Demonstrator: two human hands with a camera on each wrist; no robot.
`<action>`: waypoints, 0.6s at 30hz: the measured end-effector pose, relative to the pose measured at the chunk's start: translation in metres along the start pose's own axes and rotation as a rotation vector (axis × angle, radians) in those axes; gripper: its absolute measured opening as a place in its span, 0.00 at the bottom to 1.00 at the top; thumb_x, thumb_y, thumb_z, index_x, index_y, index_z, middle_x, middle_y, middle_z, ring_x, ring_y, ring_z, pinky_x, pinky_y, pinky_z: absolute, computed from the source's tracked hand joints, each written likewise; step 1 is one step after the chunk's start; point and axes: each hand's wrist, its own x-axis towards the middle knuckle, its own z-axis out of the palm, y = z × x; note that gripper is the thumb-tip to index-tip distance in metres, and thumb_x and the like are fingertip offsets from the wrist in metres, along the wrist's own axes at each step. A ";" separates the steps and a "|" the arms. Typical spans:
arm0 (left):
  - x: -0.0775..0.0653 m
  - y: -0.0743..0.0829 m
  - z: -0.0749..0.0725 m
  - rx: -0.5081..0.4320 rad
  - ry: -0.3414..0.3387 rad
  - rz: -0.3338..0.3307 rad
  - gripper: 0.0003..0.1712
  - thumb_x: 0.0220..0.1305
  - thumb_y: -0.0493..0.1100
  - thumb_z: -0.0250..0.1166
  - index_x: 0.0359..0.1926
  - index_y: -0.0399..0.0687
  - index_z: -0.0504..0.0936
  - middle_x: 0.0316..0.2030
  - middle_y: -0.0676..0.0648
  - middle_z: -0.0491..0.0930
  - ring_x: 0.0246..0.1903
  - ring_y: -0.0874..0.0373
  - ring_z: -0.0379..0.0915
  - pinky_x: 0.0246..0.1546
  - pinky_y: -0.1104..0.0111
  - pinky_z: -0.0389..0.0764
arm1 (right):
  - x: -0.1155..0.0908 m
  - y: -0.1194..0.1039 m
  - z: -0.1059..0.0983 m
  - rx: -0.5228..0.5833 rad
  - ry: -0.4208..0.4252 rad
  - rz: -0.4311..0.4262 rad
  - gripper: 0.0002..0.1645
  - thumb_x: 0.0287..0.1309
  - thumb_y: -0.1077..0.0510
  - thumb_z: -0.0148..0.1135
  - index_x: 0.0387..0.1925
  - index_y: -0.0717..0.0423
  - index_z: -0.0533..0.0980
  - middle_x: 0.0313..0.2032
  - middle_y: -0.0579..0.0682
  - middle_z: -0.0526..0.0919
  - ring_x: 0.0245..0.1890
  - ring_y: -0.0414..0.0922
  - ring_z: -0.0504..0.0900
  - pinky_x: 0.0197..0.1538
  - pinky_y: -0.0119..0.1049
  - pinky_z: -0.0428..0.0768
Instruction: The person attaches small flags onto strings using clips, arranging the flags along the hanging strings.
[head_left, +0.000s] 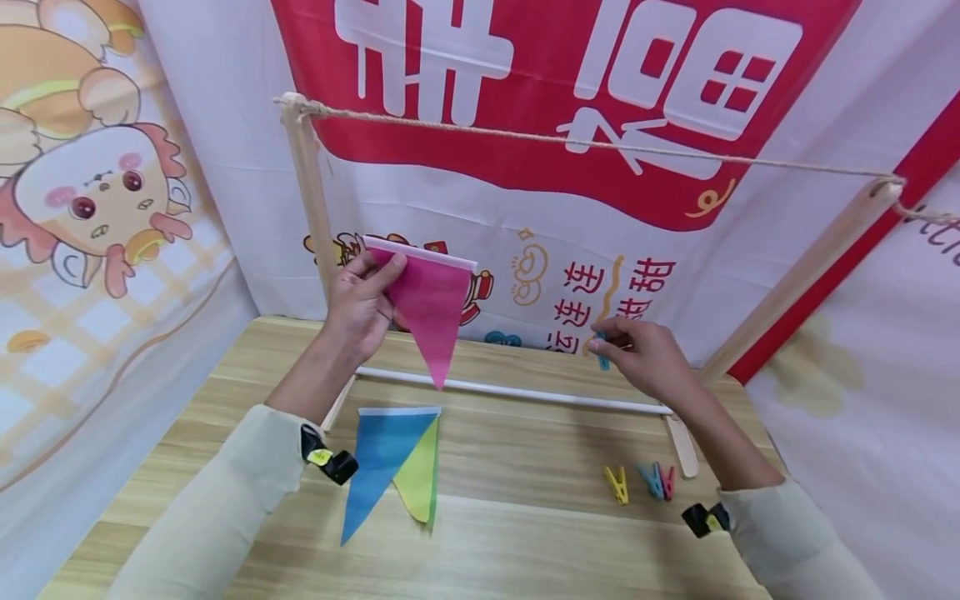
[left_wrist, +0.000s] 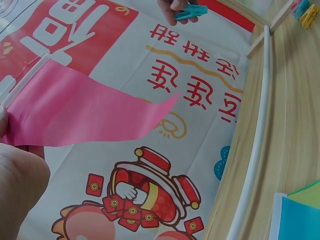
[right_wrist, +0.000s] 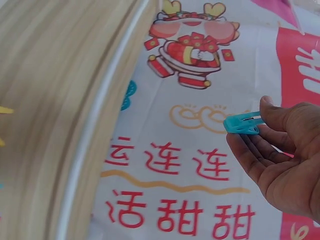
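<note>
My left hand (head_left: 362, 302) pinches a pink triangular pennant (head_left: 431, 302) near the left end of its white top band, and the point hangs down. Between the thumb and fingers of my right hand (head_left: 643, 354) is a teal clothespin (right_wrist: 243, 122). Both hands are below a twine line (head_left: 525, 132) strung between two wooden posts. On the table lie a blue pennant (head_left: 382, 454) and, partly under it, a yellow-green pennant (head_left: 420, 479). Farther right lie a yellow clothespin (head_left: 617, 485), a blue clothespin (head_left: 652, 481) and a pink clothespin (head_left: 667, 481).
A left wooden post (head_left: 311, 192) and a right wooden post (head_left: 802, 275) rise from the wooden table (head_left: 525, 542). A white rod (head_left: 517, 392) runs low between their feet. Behind hangs a red and white printed cloth (head_left: 465, 187).
</note>
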 end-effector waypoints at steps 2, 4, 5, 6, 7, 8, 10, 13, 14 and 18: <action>0.000 0.000 0.001 0.007 -0.002 -0.005 0.10 0.76 0.30 0.72 0.42 0.50 0.93 0.42 0.53 0.92 0.46 0.58 0.88 0.51 0.70 0.91 | 0.003 -0.007 -0.004 0.001 0.008 -0.016 0.22 0.81 0.50 0.70 0.63 0.61 0.86 0.48 0.57 0.94 0.45 0.51 0.91 0.44 0.36 0.87; 0.000 0.000 0.001 0.009 -0.002 -0.005 0.08 0.75 0.32 0.73 0.44 0.50 0.93 0.44 0.52 0.92 0.47 0.57 0.89 0.51 0.69 0.93 | 0.005 -0.013 -0.007 0.000 0.017 -0.032 0.21 0.81 0.50 0.71 0.63 0.61 0.86 0.48 0.57 0.95 0.45 0.50 0.91 0.43 0.34 0.87; 0.000 0.001 0.002 0.020 0.002 0.002 0.07 0.74 0.33 0.74 0.44 0.50 0.93 0.45 0.52 0.92 0.46 0.56 0.89 0.49 0.69 0.94 | 0.006 -0.017 -0.008 0.003 0.020 -0.040 0.21 0.81 0.50 0.71 0.63 0.61 0.87 0.48 0.57 0.95 0.44 0.51 0.91 0.42 0.33 0.87; 0.001 0.001 0.002 0.023 0.003 0.009 0.06 0.74 0.33 0.75 0.45 0.50 0.93 0.45 0.51 0.92 0.46 0.56 0.89 0.48 0.69 0.94 | 0.007 -0.020 -0.010 0.006 0.026 -0.046 0.21 0.80 0.50 0.71 0.63 0.60 0.87 0.47 0.57 0.94 0.43 0.51 0.90 0.41 0.33 0.87; 0.001 0.002 0.003 0.019 0.004 0.017 0.06 0.73 0.34 0.76 0.45 0.49 0.93 0.45 0.51 0.92 0.45 0.57 0.90 0.48 0.69 0.94 | 0.007 -0.023 -0.011 0.011 0.032 -0.057 0.21 0.80 0.51 0.71 0.63 0.60 0.87 0.47 0.57 0.94 0.42 0.51 0.90 0.41 0.32 0.86; 0.002 0.002 0.003 0.012 0.006 0.025 0.06 0.73 0.33 0.75 0.44 0.49 0.93 0.44 0.51 0.92 0.45 0.57 0.90 0.48 0.70 0.94 | 0.008 -0.026 -0.012 0.014 0.039 -0.063 0.20 0.80 0.52 0.72 0.63 0.59 0.87 0.46 0.57 0.94 0.40 0.51 0.88 0.40 0.31 0.86; 0.004 0.003 0.005 0.008 0.013 0.050 0.07 0.73 0.32 0.75 0.43 0.49 0.93 0.44 0.51 0.92 0.44 0.58 0.90 0.49 0.71 0.93 | 0.010 -0.032 -0.015 0.025 0.049 -0.085 0.20 0.79 0.53 0.72 0.64 0.59 0.87 0.46 0.57 0.94 0.38 0.51 0.87 0.38 0.30 0.84; 0.005 0.005 0.007 -0.003 0.019 0.063 0.09 0.74 0.31 0.73 0.44 0.50 0.93 0.44 0.51 0.92 0.46 0.58 0.90 0.53 0.71 0.92 | 0.014 -0.040 -0.019 0.036 0.066 -0.107 0.20 0.79 0.54 0.73 0.64 0.58 0.87 0.46 0.57 0.94 0.37 0.50 0.84 0.36 0.30 0.83; 0.005 0.006 0.008 -0.010 0.022 0.063 0.09 0.75 0.31 0.73 0.44 0.50 0.93 0.44 0.51 0.92 0.46 0.58 0.91 0.54 0.71 0.92 | 0.015 -0.042 -0.020 0.035 0.072 -0.111 0.20 0.78 0.54 0.73 0.64 0.58 0.87 0.46 0.56 0.94 0.37 0.50 0.84 0.35 0.29 0.83; 0.007 0.007 0.008 -0.044 0.025 0.056 0.09 0.75 0.30 0.72 0.43 0.50 0.93 0.44 0.51 0.93 0.46 0.57 0.90 0.54 0.70 0.91 | 0.020 -0.051 -0.024 0.031 0.094 -0.127 0.20 0.79 0.53 0.73 0.65 0.56 0.87 0.47 0.55 0.94 0.39 0.51 0.86 0.37 0.28 0.84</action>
